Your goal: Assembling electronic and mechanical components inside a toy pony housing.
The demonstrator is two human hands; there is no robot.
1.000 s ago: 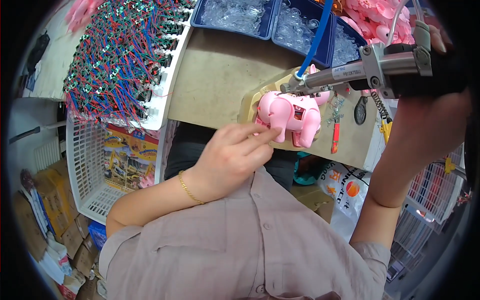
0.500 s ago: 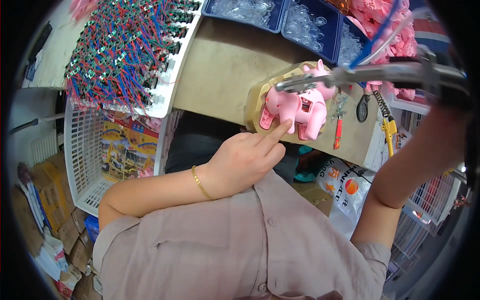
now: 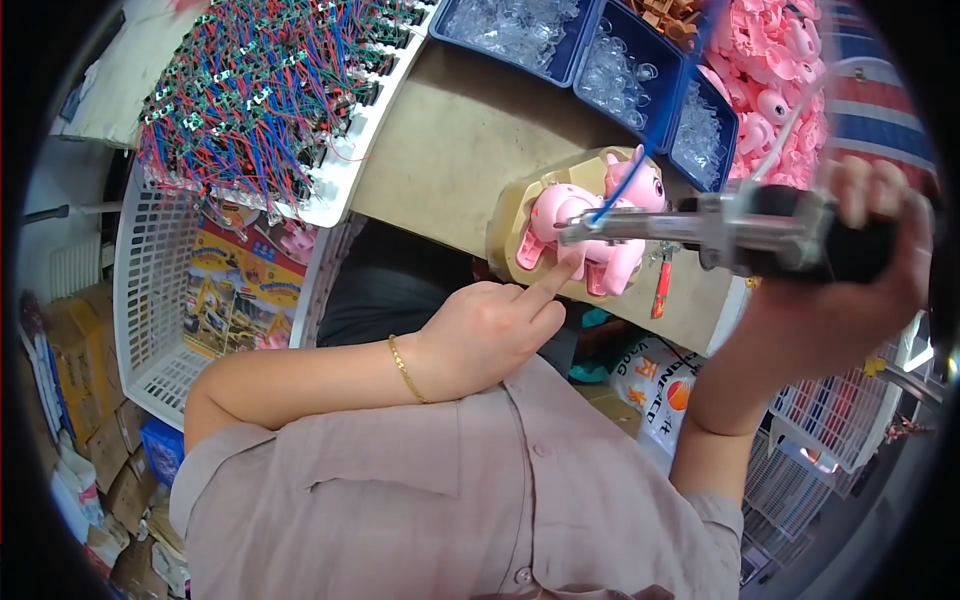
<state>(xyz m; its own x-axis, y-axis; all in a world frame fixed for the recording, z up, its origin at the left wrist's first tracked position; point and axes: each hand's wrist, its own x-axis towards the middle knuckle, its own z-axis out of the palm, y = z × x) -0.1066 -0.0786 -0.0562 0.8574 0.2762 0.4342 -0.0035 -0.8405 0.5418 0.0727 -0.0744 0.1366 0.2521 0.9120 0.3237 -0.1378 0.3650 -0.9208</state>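
Observation:
A pink plastic toy animal (image 3: 625, 268) lies on its side in a beige holding block (image 3: 508, 215) at the table's front edge. My left hand (image 3: 490, 325) reaches in from the left, its index finger stretched out with the tip on the toy's leg and the other fingers partly curled. On the right, my right hand (image 3: 825, 315) is wrapped round the black grip of a power screwdriver (image 3: 740, 232). The tool's metal tip is over the toy's body and covers part of it; whether it touches cannot be made out. A blue hose crosses in front.
A white tray (image 3: 345, 180) of wired circuit parts stands at the left. Blue bins (image 3: 575, 85) with clear plastic pieces line the back, beside a heap of pink parts (image 3: 765, 110). A red-handled tool (image 3: 661, 290) lies right of the block. A white basket (image 3: 150, 300) stands below left.
My right hand has brought the screwdriver lower and to the left, its tip now over the toy's middle. My left fingertip stays on the toy. The whole view has shifted slightly.

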